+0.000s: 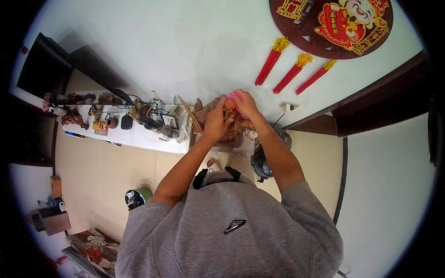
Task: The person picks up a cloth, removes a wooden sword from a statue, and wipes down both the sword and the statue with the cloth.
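Note:
A reddish-brown wood carving (234,134) with a knobbly, irregular shape stands on a white stand in front of me, against the wall. My left hand (217,123) grips its upper left part, the thumb and fingers curled around the wood. In my right hand (247,104) is a bright pink cloth (235,98), pressed to the upper right side of the carving. Both hands are close together, and they hide part of the carving's top.
Left of the carving, a long white cabinet (153,143) bears ornaments, cables and a dark router-like box (126,122). A TV (44,65) stands further left. Below right is a dark round appliance (262,167). A green bin (144,193) stands on the floor. A round wall decoration (333,28) trails red tassels.

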